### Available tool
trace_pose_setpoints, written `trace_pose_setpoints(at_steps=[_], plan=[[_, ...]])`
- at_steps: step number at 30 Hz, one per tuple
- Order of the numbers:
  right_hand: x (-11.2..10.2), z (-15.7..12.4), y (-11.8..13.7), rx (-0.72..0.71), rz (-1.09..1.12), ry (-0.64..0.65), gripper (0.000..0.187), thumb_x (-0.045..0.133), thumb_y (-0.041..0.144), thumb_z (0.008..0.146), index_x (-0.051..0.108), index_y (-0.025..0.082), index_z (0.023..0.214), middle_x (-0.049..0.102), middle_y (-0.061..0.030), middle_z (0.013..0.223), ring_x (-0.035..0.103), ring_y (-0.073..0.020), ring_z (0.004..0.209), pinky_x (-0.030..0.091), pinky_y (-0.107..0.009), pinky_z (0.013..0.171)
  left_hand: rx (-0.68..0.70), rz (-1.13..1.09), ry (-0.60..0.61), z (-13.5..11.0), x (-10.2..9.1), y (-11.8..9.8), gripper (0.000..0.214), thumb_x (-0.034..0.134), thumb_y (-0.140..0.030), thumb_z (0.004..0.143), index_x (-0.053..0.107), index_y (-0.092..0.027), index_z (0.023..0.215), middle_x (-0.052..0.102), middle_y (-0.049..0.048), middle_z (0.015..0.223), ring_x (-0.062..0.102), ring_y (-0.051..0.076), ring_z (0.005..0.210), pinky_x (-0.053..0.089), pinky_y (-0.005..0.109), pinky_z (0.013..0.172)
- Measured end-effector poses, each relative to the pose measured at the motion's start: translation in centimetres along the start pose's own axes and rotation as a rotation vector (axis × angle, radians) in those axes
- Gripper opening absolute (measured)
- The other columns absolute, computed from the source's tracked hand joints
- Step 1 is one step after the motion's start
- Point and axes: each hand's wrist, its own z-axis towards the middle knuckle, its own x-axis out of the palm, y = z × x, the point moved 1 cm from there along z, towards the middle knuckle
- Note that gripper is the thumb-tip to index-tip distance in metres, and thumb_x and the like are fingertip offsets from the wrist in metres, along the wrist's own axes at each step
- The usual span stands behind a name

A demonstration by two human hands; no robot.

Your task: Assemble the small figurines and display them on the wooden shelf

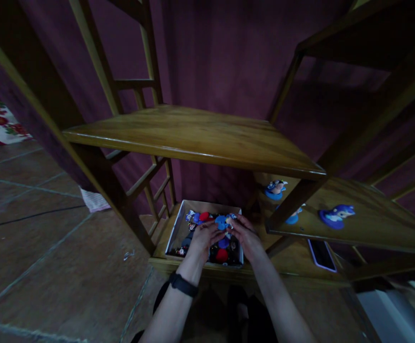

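Over an open cardboard box [173, 231] on the low shelf, my left hand [206, 237] and my right hand [245, 232] come together around a small figurine [222, 222] with a round blue base. Left fingers close on the base side, while the right fingers pinch the figure's other end. In the box lie several more figurines, among them one with a red round base [222, 256], a red piece [204, 216] and a blue-and-white one [192, 216]. My hands hide part of the contents. A dark band circles my left wrist.
A wooden shelf board [193, 136] overhangs the box. To the right, figurines stand on blue bases, including one at the shelf post [276, 189] and a blue-haired one [337, 216]. A phone [321, 255] lies on the lower board. A cable [32, 217] crosses the tiled floor.
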Motion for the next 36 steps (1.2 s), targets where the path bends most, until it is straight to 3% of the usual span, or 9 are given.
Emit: trace_pose_setpoints(at_steps=[5, 13, 20, 29, 36], plan=[[-0.3, 0.1, 0.6, -0.057, -0.209, 0.031, 0.039, 0.071, 0.040, 0.063, 0.065, 0.023, 0.098, 0.065, -0.0036, 0.098, 0.060, -0.0194, 0.090, 0.050, -0.029, 0.072, 0.004, 0.005, 0.020, 0.0, 0.0, 0.0, 0.015, 0.071, -0.017, 0.065, 0.065, -0.011, 0.078, 0.070, 0.0108, 0.079, 0.067, 0.020, 0.071, 0.054, 0.033, 0.070], [-0.8, 1.0, -0.6, -0.187, -0.473, 0.100, 0.036, 0.065, 0.040, 0.068, 0.062, 0.026, 0.101, 0.063, -0.0021, 0.101, 0.058, -0.0190, 0.091, 0.049, -0.030, 0.075, 0.049, 0.106, -0.003, 0.2, -0.4, 0.1, 0.024, 0.077, -0.028, 0.059, 0.068, -0.011, 0.074, 0.068, 0.0082, 0.073, 0.064, 0.015, 0.063, 0.052, 0.028, 0.062], [-0.6, 1.2, -0.7, -0.173, -0.551, 0.106, 0.032, 0.064, 0.041, 0.068, 0.062, 0.022, 0.094, 0.065, -0.0023, 0.091, 0.059, -0.0172, 0.080, 0.048, -0.029, 0.072, 0.086, 0.162, -0.051, 0.4, -0.7, -0.2, 0.031, 0.079, -0.036, 0.052, 0.066, -0.011, 0.066, 0.064, 0.0041, 0.059, 0.060, 0.013, 0.053, 0.045, 0.022, 0.051], [-0.7, 1.4, -0.8, -0.168, -0.566, 0.169, 0.034, 0.065, 0.040, 0.067, 0.062, 0.022, 0.095, 0.065, -0.0024, 0.093, 0.060, -0.0183, 0.082, 0.049, -0.030, 0.073, 0.162, 0.201, -0.074, 0.2, -0.7, -0.5, 0.027, 0.075, -0.036, 0.057, 0.064, -0.011, 0.059, 0.061, 0.0028, 0.054, 0.053, 0.010, 0.046, 0.044, 0.023, 0.052], [-0.8, 1.5, -1.1, -0.244, -0.645, 0.095, 0.032, 0.065, 0.040, 0.067, 0.064, 0.025, 0.094, 0.067, -0.0024, 0.090, 0.060, -0.0200, 0.083, 0.049, -0.032, 0.073, 0.252, 0.328, -0.068, 1.4, -1.2, 0.6, 0.028, 0.068, -0.038, 0.065, 0.063, -0.013, 0.055, 0.058, 0.0014, 0.049, 0.048, 0.009, 0.044, 0.036, 0.021, 0.047]])
